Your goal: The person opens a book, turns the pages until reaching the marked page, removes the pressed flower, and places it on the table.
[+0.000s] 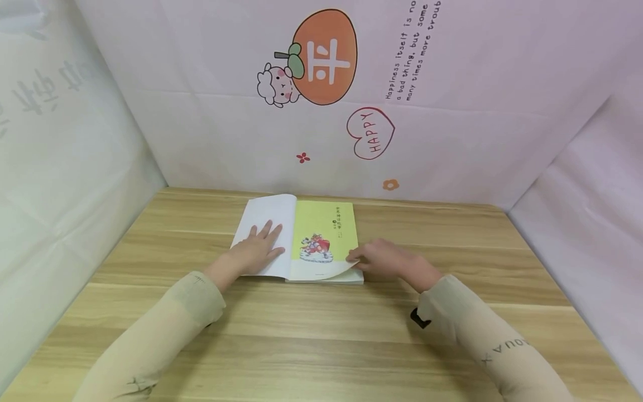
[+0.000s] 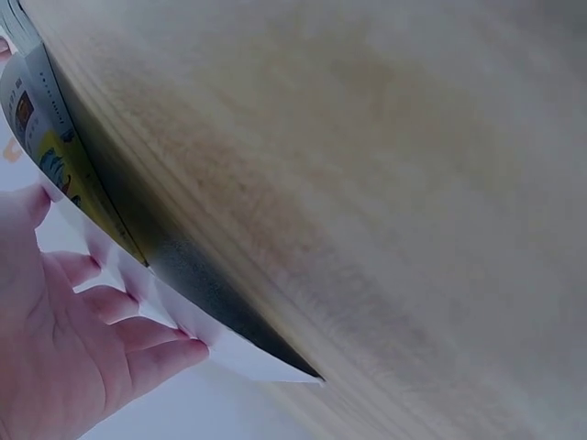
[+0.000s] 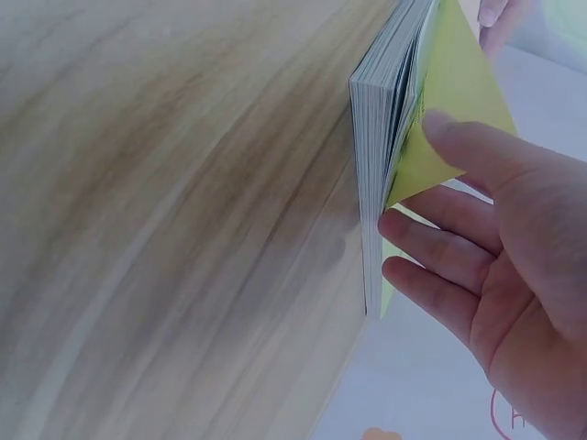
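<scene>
An open book lies on the table, showing a yellow page with a printed title and a colourful figure drawing. My left hand rests spread on the blank white inner side of the cover; in the left wrist view its fingers touch that white sheet, which bows slightly. My right hand pinches the lower right corner of the yellow page, thumb on one side and fingers on the other. That corner is lifted and curled away from the thick page block below.
The wooden table extends in front of and on both sides of the book. A white printed cloth hangs close behind the table, with more cloth at left and right. A black band shows at the right sleeve's cuff.
</scene>
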{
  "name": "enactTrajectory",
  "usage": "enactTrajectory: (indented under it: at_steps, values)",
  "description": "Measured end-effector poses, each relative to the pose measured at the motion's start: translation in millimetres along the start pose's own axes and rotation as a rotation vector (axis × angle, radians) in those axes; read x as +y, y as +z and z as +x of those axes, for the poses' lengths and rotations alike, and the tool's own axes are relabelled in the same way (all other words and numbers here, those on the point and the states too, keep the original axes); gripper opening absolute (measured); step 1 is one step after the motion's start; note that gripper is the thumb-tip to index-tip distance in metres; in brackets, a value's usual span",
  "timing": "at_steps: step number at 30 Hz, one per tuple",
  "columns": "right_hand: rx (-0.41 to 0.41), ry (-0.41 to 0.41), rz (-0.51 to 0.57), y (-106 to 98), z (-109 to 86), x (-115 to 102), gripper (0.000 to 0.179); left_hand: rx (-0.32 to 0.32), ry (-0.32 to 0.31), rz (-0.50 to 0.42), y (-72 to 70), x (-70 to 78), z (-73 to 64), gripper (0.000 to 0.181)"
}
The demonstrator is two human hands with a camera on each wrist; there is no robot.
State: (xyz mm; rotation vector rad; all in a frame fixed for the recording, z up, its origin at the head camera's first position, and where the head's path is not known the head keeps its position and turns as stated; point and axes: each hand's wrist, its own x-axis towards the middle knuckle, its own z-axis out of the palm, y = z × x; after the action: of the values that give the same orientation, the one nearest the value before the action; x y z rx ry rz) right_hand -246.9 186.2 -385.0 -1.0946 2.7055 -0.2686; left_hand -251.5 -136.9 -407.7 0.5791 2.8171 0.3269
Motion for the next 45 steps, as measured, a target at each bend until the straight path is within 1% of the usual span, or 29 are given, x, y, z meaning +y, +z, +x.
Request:
enactTrajectory:
  at_steps: [3,7,12,17,20,23,25,27,30,32,36,40,42,45]
  values:
    - [0.039,-0.021,-0.02,-1,3.0,0,0.02,-0.003,0.006,-0.003,-1.5,-0.6,-0.7,0.067]
    - [0.107,-0.025,-0.04,0,7.0,1,0.014,-0.01,0.006,-0.018,-4.3,0.3,-0.9,0.067]
    - [0.157,0.008,-0.046,0,11.6,-1,0.011,-0.02,0.004,-0.031,-4.7,-1.2,-1.3,0.067]
    - [0.175,0.042,-0.057,0,12.4,-2,0.011,-0.024,0.008,-0.025,-4.2,-1.4,-2.0,0.067]
    - [0.201,0.073,-0.055,1,13.2,-3,0.019,-0.023,0.003,-0.027,-3.7,-1.8,-2.1,0.067]
    - [0.233,0.115,-0.054,2,15.6,-3,0.036,-0.025,-0.004,-0.034,-3.5,-2.7,-2.4,0.067]
    - [0.237,0.145,-0.047,3,17.2,-4,0.047,-0.026,-0.005,-0.037,-3.6,-3.0,-2.5,0.067]
    - [0.232,0.186,-0.037,3,17.9,-5,0.054,-0.03,-0.002,-0.036,-3.9,-2.6,-2.7,0.067]
    - [0.227,0.241,0.007,3,17.5,-6,0.06,-0.03,0.001,-0.038,-4.0,-1.2,-2.4,0.067]
    - [0.242,0.275,0.045,4,17.6,-7,0.065,-0.028,0.008,-0.039,-3.9,-0.2,-2.2,0.067]
    - [0.262,0.331,0.112,8,20.3,-8,0.075,-0.041,0.001,-0.035,-0.9,-0.1,-3.1,0.067]
    - [0.284,0.366,0.138,10,25.6,-10,0.081,-0.046,-0.004,-0.02,1.6,-0.9,-3.8,0.068]
    - [0.313,0.37,0.15,8,28.2,-12,0.08,-0.038,-0.002,-0.019,1.1,-0.6,-3.5,0.067]
    - [0.336,0.381,0.177,4,32.9,-15,0.078,-0.033,-0.007,-0.022,-1.4,0.3,-2.2,0.068]
